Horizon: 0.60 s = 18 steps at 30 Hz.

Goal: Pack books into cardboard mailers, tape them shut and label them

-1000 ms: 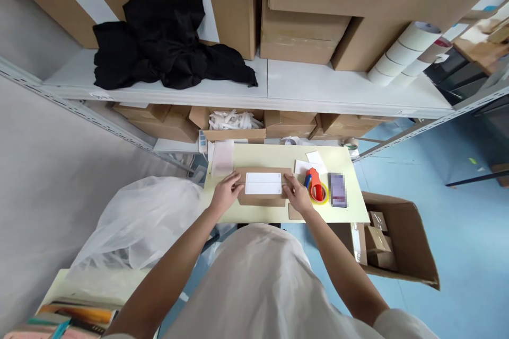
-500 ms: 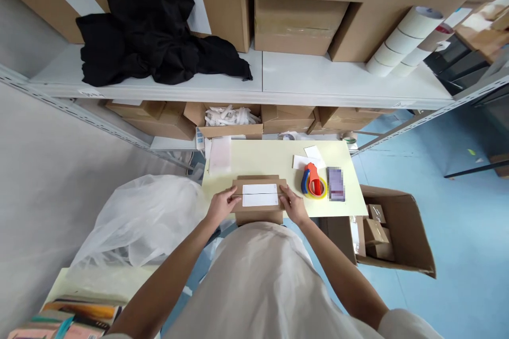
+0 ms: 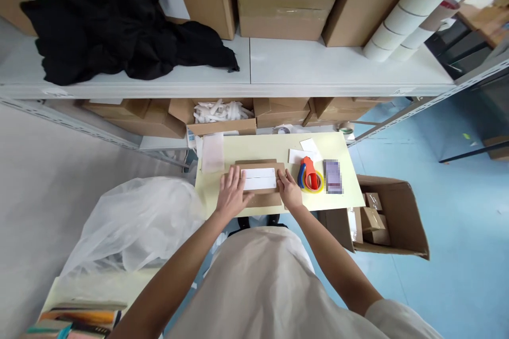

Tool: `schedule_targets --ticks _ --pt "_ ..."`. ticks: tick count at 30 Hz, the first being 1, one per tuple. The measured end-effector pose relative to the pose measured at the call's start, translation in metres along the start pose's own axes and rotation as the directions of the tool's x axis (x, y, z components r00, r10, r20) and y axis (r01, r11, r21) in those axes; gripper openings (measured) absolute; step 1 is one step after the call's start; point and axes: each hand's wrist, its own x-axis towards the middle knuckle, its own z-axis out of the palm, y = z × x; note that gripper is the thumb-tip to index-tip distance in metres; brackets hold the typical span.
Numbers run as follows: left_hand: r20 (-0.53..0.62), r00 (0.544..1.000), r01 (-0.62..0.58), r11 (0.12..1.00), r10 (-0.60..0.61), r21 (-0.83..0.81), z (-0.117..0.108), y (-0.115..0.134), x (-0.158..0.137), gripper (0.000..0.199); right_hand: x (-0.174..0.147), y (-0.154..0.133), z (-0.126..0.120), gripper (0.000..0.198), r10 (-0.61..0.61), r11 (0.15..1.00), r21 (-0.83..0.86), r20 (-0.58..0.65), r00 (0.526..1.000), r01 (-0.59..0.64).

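A small flat cardboard box (image 3: 258, 166) lies on the pale yellow table (image 3: 254, 147), with a white label (image 3: 258, 174) on its top. A dark line runs across the label. Brown flaps show along the box's far and near sides. My left hand (image 3: 231, 190) rests flat over the left end, fingers stretched out. At the right end, my right hand (image 3: 289, 189) grips the edge with bent fingers. A red and blue tape dispenser (image 3: 308, 169) with yellow tape sits just right of that hand.
White cards (image 3: 301, 157) and a blurred purple item (image 3: 333, 176) lie on the table's right. An open carton (image 3: 409, 217) holding small boxes stands at right. Clear plastic sheeting (image 3: 135, 222) bulges at left. A shelf (image 3: 294, 69) with cartons and black cloth (image 3: 127, 26) runs behind.
The box has moved away from my body, fully onto the table. My left hand has shifted from gripping its left edge to lying flat on top. The view has tilted slightly.
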Motion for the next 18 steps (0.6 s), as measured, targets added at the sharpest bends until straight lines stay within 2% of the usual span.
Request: schedule_targets --ticks 3,6,7,9,11,13,15,18 --pt "0.079 0.993 -0.084 0.996 0.082 0.017 0.007 0.015 0.004 0.078 -0.003 0.003 0.000 0.045 -0.020 0.999 0.037 0.000 1.000 0.020" --pt "0.086 0.995 -0.055 0.998 0.053 0.020 0.018 0.017 0.011 0.073 -0.003 0.021 -0.008 0.047 -0.096 0.977 0.180 -0.100 0.990 0.113" --pt "0.085 0.995 -0.048 0.999 0.047 0.016 0.021 0.016 0.012 0.072 -0.003 0.032 -0.012 0.047 -0.083 0.972 0.207 -0.150 0.985 0.114" --pt "0.084 0.996 -0.044 0.999 0.043 0.008 0.025 0.016 0.012 0.070 -0.002 0.057 -0.021 0.046 0.003 0.980 0.194 -0.211 0.977 0.039" --pt "0.076 0.997 -0.029 1.000 0.028 0.007 0.027 0.017 0.010 0.072 0.000 0.081 -0.029 0.042 0.082 0.993 0.100 -0.163 0.983 -0.066" --pt "0.064 0.998 -0.010 1.000 0.009 0.013 0.028 0.021 0.009 0.076 0.005 0.096 -0.033 0.041 0.134 0.990 -0.028 -0.029 0.991 -0.135" --pt "0.060 0.998 0.000 1.000 -0.002 0.020 0.027 0.025 0.008 0.077 0.014 0.100 -0.032 0.044 0.189 0.976 -0.123 0.079 0.979 -0.179" --pt "0.075 0.997 0.002 0.999 -0.005 0.037 0.023 0.028 0.009 0.074 0.030 0.090 -0.024 0.052 0.241 0.960 -0.180 0.155 0.958 -0.213"
